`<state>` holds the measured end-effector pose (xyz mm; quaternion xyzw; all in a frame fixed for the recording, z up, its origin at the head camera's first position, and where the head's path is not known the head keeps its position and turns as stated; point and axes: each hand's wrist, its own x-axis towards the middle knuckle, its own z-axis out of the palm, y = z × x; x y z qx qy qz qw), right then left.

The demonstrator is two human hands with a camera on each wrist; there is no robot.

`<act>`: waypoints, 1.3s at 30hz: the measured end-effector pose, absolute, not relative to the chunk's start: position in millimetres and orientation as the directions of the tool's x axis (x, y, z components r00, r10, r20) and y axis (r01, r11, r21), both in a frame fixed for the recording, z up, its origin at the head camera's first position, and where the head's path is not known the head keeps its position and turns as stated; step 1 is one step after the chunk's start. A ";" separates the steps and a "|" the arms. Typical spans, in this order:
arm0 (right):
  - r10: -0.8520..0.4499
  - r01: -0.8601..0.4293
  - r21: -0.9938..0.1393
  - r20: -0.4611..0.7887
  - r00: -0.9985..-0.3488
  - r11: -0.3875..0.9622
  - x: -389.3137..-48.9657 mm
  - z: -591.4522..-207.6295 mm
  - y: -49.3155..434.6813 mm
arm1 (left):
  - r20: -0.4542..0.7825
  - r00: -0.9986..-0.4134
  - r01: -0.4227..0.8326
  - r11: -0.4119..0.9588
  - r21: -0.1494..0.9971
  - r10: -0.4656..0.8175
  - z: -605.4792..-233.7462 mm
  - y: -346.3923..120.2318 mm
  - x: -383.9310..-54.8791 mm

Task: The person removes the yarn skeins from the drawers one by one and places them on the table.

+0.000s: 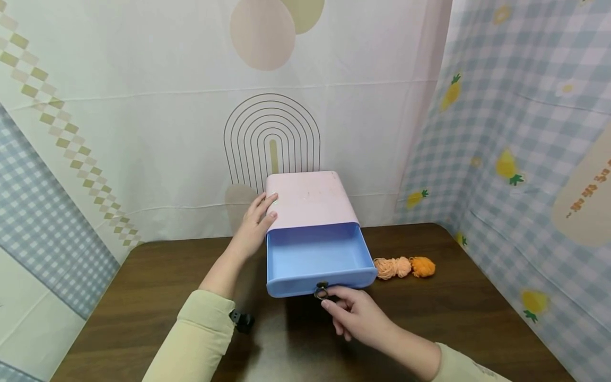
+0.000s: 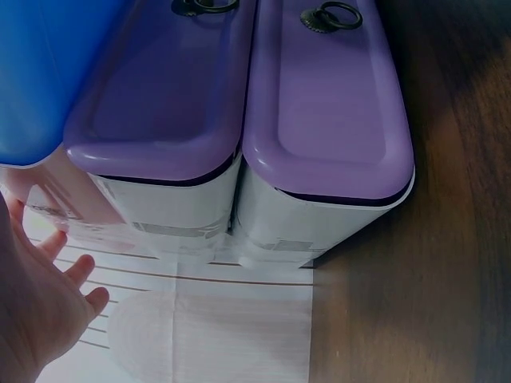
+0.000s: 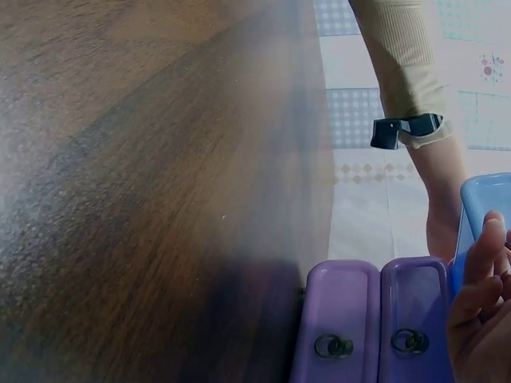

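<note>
A small cabinet with a pale pink top [image 1: 310, 199] stands on the table, its upper blue drawer [image 1: 317, 254] pulled well out toward me. No contents show inside that drawer. My left hand [image 1: 252, 225] rests against the cabinet's upper left edge with its fingers spread. At the drawer's front, my right hand [image 1: 358, 315] pinches the dark metal ring pull [image 1: 321, 293] between thumb and index finger. Below, in the left wrist view, are two closed purple drawers [image 2: 335, 104], each with its own ring pull [image 2: 339, 16].
Peach yarn [image 1: 392, 268] and an orange yarn ball [image 1: 422, 267] lie to the right of the cabinet on the dark wooden table [image 1: 167, 297]. A patterned cloth [image 1: 167, 138] hangs behind it. A black wrist camera [image 1: 242, 321] is strapped at the left cuff.
</note>
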<state>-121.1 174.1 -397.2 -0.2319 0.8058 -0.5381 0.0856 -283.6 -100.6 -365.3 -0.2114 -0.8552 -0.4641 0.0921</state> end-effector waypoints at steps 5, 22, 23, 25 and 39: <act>-0.447 -0.259 -0.921 0.108 -0.888 0.291 -122.7 -397.7 172.3 | 0.348 -0.896 0.442 0.474 0.762 0.275 -365.6 -100.4 -284.0; -0.384 -0.253 -0.926 0.133 -0.914 0.280 -138.8 -391.5 165.8 | 0.358 -0.893 0.448 0.450 0.773 0.274 -364.5 -101.5 -283.0; -0.378 -0.251 -0.928 0.136 -0.916 0.277 -142.3 -391.4 164.8 | 0.360 -0.892 0.450 0.449 0.772 0.274 -364.7 -101.4 -283.2; -0.368 -0.255 -0.930 0.147 -0.918 0.265 -149.4 -391.4 162.9 | 0.362 -0.891 0.451 0.449 0.771 0.274 -364.7 -101.0 -283.4; -0.320 -0.230 -0.948 0.152 -0.935 0.222 -193.5 -390.3 151.8 | 0.359 -0.892 0.449 0.457 0.768 0.274 -363.3 -101.3 -284.2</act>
